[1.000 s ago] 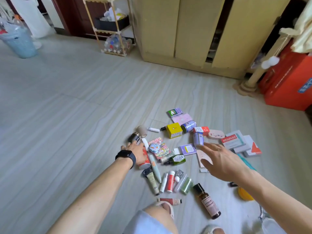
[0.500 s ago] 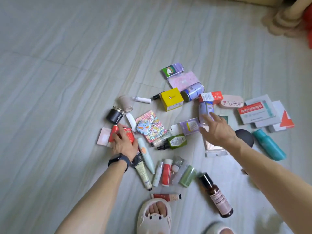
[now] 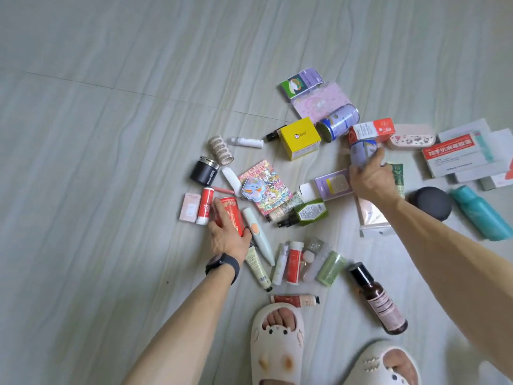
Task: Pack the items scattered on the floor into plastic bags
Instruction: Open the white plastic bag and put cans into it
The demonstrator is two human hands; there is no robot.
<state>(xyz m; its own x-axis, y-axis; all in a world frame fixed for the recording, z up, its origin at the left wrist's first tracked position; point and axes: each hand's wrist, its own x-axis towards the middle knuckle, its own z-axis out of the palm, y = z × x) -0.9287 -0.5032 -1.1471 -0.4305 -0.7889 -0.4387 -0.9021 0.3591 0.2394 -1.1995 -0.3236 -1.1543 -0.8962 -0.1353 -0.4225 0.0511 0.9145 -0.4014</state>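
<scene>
Head view, looking down: pale streaked floor tiles (image 3: 111, 162) hold roughly thirty scattered toiletries and packets. Two arms reach in; two cream slippers (image 3: 277, 348) stand at the bottom edge. Among the largest things are one teal bottle (image 3: 480, 215), one brown bottle (image 3: 380, 301), one yellow box (image 3: 299, 137) and two bluish cans. The right hand (image 3: 372, 182) has its grip closed around one upright bluish can (image 3: 361, 154). The left hand (image 3: 230, 232), a black watch (image 3: 222, 265) at its wrist, has its grip curled partly around a red can (image 3: 231, 212) lying on the floor.
</scene>
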